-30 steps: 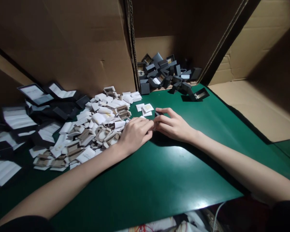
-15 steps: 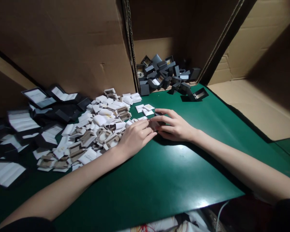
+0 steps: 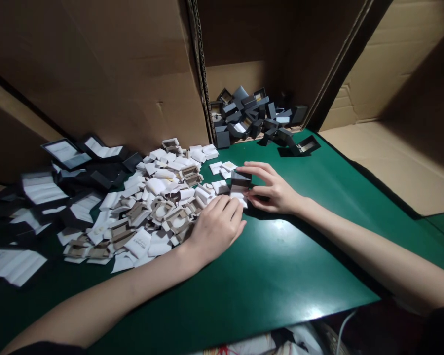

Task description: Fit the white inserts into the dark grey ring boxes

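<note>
Head view, right hand (image 3: 276,192) fingers holding dark box (image 3: 241,178), white inside, nearer far edge of worktop (image 3: 281,271), left hand (image 3: 218,228) fingers curled at box's near end, can't tell if gripping, white carton pile (image 3: 157,185) leftward.

On the tabletop (image 3: 288,256), around the small box (image 3: 241,178): left hand (image 3: 219,226) at seven o'clock, right hand (image 3: 276,191) at three, card inserts (image 3: 155,186) at nine with open boxes (image 3: 83,204) beyond, box heap (image 3: 249,104) in a carton (image 3: 240,74) at twelve.

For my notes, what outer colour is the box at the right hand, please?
The box is dark grey outside, best seen in the head view.
</note>
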`<state>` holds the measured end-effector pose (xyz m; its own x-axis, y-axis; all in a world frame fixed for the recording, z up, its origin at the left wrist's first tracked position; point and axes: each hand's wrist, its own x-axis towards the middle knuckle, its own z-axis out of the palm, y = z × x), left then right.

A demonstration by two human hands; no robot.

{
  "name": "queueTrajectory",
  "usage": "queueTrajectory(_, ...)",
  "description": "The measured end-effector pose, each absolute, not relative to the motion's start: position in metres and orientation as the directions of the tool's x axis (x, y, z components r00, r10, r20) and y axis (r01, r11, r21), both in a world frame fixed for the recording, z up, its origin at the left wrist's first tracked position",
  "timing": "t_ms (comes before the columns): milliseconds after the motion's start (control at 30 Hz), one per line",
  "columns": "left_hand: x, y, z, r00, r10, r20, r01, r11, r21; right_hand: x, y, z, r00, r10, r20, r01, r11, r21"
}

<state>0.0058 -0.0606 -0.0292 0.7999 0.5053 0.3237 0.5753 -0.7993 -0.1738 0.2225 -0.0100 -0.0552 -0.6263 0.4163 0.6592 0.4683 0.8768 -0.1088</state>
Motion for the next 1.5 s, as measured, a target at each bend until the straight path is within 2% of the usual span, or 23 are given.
queueTrajectory(133,0.007,-0.059,-0.035,0.82,0.432,0.375,0.532,-0.816,-0.225,0.221,-0.011,-0.055,-0.597,0.444,0.668,0.467,0.869,-0.161)
queueTrajectory(267,0.006,-0.058,-0.043,0.798,0.43,0.422,0.532,-0.831,-0.16,0.221,-0.01,-0.059,-0.574,0.437,0.692,0.477,0.866,-0.152)
queueTrajectory(367,0.005,-0.058,-0.048,0.781,0.468,0.413,0.551,-0.828,-0.102,0.219,-0.011,-0.061,-0.519,0.454,0.725,0.556,0.823,-0.117)
queueTrajectory(500,0.006,-0.059,-0.05,0.783,0.474,0.402,0.551,-0.829,-0.097,0.212,-0.016,-0.059,-0.43,0.509,0.746,0.704,0.706,-0.077)
queueTrajectory(633,0.006,-0.056,-0.051,0.776,0.494,0.393,0.55,-0.834,-0.037,0.204,-0.018,-0.055,-0.435,0.556,0.709,0.769,0.638,-0.028)
queueTrajectory(833,0.004,-0.05,-0.053,0.781,0.494,0.382,0.502,-0.86,0.087,0.199,-0.016,-0.055,-0.454,0.618,0.642,0.767,0.637,-0.072)
queueTrajectory(1000,0.003,-0.048,-0.051,0.787,0.493,0.372,0.484,-0.866,0.123,0.201,-0.017,-0.062,-0.497,0.632,0.595,0.79,0.613,0.008)
queueTrajectory(1133,0.003,-0.047,-0.049,0.8,0.483,0.355,0.472,-0.873,0.124,0.2,-0.016,-0.066,-0.471,0.626,0.621,0.802,0.597,0.007)
queueTrajectory(1267,0.003,-0.047,-0.048,0.807,0.479,0.346,0.462,-0.877,0.135,0.2,-0.013,-0.066,-0.482,0.591,0.647,0.809,0.583,0.071)
queueTrajectory(1500,0.005,-0.05,-0.048,0.806,0.458,0.376,0.456,-0.884,0.1,0.202,-0.011,-0.062,-0.495,0.474,0.728,0.796,0.582,0.163)
